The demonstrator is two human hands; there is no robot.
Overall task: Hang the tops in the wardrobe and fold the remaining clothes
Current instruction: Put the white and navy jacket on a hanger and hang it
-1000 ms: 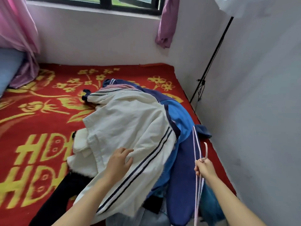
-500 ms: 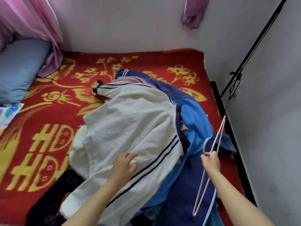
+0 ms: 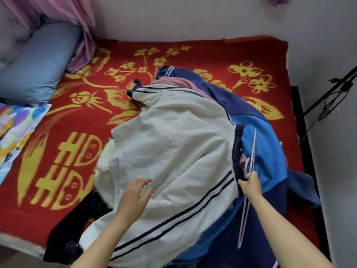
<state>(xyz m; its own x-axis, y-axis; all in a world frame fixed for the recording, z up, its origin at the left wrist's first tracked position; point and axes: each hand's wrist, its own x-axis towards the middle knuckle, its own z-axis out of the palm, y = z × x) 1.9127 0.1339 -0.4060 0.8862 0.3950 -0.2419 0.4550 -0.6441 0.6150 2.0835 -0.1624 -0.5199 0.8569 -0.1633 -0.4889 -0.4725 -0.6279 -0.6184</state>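
A white top (image 3: 173, 151) with navy stripes lies on top of a heap of clothes on the bed. Under it show a blue and navy jacket (image 3: 266, 147), a pink garment (image 3: 173, 82) and a black garment (image 3: 71, 233). My left hand (image 3: 135, 198) rests flat on the white top near its lower edge, fingers relaxed. My right hand (image 3: 251, 186) grips a thin pink hanger (image 3: 249, 171) at its hook, right beside the white top's striped hem. The hanger stands on edge over the blue jacket.
The bed carries a red blanket (image 3: 193, 60) with yellow flowers. A blue pillow (image 3: 36, 60) and a colourful cloth (image 3: 17, 128) lie at the left, with a pink curtain (image 3: 77, 20) above. The white wall and a black stand (image 3: 332, 89) close in on the right.
The view has tilted down and left over the bed. My right hand with the hanger has moved left, up to the white top's hem. My left hand stays on the top.
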